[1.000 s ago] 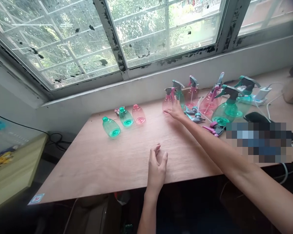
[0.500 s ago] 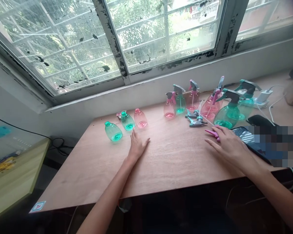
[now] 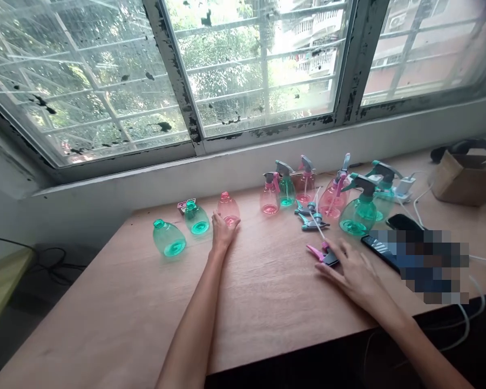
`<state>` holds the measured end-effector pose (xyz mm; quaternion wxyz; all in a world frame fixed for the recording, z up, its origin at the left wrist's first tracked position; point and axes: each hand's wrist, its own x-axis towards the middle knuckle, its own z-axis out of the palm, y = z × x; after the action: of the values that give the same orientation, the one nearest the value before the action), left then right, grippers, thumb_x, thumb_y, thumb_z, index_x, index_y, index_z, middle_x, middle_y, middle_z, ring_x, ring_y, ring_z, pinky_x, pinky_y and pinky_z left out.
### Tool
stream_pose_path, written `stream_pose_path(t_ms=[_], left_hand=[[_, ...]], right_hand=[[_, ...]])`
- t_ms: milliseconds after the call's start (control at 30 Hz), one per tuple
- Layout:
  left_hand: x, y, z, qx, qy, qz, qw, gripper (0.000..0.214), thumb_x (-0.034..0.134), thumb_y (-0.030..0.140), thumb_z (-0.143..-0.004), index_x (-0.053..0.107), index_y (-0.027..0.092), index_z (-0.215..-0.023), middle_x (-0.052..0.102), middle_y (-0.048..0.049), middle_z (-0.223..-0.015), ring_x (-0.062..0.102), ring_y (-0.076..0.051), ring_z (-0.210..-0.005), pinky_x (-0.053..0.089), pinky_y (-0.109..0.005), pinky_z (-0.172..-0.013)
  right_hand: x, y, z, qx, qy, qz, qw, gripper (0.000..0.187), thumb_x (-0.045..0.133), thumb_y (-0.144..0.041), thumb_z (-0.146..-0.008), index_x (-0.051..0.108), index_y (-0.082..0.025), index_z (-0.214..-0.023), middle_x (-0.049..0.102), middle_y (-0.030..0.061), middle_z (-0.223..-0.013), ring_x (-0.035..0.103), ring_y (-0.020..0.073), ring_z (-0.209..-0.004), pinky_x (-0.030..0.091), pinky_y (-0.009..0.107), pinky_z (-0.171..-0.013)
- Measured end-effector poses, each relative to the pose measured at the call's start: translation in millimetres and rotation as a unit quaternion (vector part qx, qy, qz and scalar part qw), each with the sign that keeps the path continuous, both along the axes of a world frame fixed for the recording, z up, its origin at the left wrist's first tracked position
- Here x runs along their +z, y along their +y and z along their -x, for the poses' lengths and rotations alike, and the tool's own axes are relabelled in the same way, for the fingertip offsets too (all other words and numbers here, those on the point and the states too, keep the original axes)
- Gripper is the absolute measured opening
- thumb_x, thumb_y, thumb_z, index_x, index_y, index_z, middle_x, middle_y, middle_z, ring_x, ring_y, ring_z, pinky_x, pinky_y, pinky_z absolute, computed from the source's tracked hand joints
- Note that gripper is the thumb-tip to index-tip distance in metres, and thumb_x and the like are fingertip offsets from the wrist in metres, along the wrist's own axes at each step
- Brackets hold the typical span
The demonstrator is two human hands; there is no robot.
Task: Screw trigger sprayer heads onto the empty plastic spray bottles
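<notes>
My left hand (image 3: 224, 232) is at the base of an uncapped clear pink bottle (image 3: 228, 205), thumb on its right side and fingers on its left, closed around it. Two uncapped green bottles, one nearer (image 3: 169, 239) and one farther (image 3: 196, 219), stand to its left. My right hand (image 3: 354, 273) is curled over a pink and black spray trigger head (image 3: 324, 255), gripping it just above the table; its thin dip tube points away from me. My fingers partly hide this head. Beyond it, teal and grey spray trigger heads (image 3: 314, 219) lie on the table.
Several assembled pink and green spray bottles (image 3: 358, 213) stand at the back right. A phone (image 3: 383, 251), a white charger (image 3: 404, 186) with cables and a cardboard box (image 3: 464, 178) are on the right. A small pink box (image 3: 185, 206) sits behind the green bottles, below the window.
My left hand has moved from beside the green bottle to the pink bottle and closed on it. My right hand has shifted left and nearer with the trigger head. The view has turned right.
</notes>
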<state>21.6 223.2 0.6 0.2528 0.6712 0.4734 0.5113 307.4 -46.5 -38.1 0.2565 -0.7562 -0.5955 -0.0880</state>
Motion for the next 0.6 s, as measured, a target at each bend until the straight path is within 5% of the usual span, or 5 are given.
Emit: stream_pose_path(t_ms=[100, 200, 300, 433, 600], left_hand=[[-1.1, -3, 0, -0.026, -0.016, -0.002, 1.000, 0.049, 0.069, 0.030, -0.090, 0.053, 0.021, -0.135, 0.050, -0.0111, -0.145, 0.055, -0.031, -0.124, 0.048, -0.056, -0.102], [0.5, -5, 0, -0.069, -0.041, 0.013, 0.997, 0.047, 0.069, 0.028, -0.091, 0.053, 0.020, -0.134, 0.054, -0.0108, -0.140, 0.062, -0.027, -0.113, 0.055, -0.049, -0.093], [5.3, -5, 3, -0.101, -0.073, 0.046, 0.991, 0.042, 0.068, 0.028, -0.091, 0.056, 0.019, -0.130, 0.060, -0.0097, -0.131, 0.065, -0.025, -0.107, 0.057, -0.046, -0.090], [10.8, -4, 10, -0.118, -0.131, 0.093, 0.980, 0.037, 0.066, 0.031, -0.093, 0.059, 0.018, -0.127, 0.066, -0.0086, -0.123, 0.066, -0.025, -0.108, 0.055, -0.049, -0.093], [8.2, 0, 18, -0.077, -0.218, 0.117, 0.966, 0.041, 0.066, 0.031, -0.093, 0.056, 0.019, -0.131, 0.061, -0.0101, -0.132, 0.065, -0.026, -0.111, 0.057, -0.048, -0.092]], right_hand=[[0.0, -8, 14, 0.071, 0.044, 0.020, 0.996, 0.062, 0.061, -0.071, -0.082, 0.059, -0.034, -0.132, 0.059, 0.0163, -0.139, 0.052, 0.0436, -0.131, 0.035, 0.068, -0.109], [7.2, -17, 35, 0.129, 0.118, 0.042, 0.984, 0.047, 0.070, -0.063, -0.079, 0.066, -0.035, -0.117, 0.060, 0.0133, -0.135, 0.058, 0.0403, -0.121, 0.043, 0.062, -0.105], [20.6, -7, 53, 0.231, 0.199, 0.071, 0.950, 0.043, 0.071, -0.054, -0.083, 0.064, -0.037, -0.122, 0.057, 0.0102, -0.140, 0.053, 0.0371, -0.129, 0.045, 0.054, -0.105], [35.2, 47, 68, 0.336, 0.365, 0.036, 0.867, 0.040, 0.064, -0.057, -0.088, 0.067, -0.033, -0.119, 0.064, 0.0074, -0.130, 0.057, 0.0332, -0.123, 0.042, 0.047, -0.107], [36.9, 141, 82, 0.308, 0.503, -0.028, 0.807, 0.070, 0.023, -0.076, -0.094, 0.067, -0.023, -0.105, 0.069, 0.0045, -0.084, 0.063, 0.0230, -0.073, 0.052, 0.038, -0.072]])
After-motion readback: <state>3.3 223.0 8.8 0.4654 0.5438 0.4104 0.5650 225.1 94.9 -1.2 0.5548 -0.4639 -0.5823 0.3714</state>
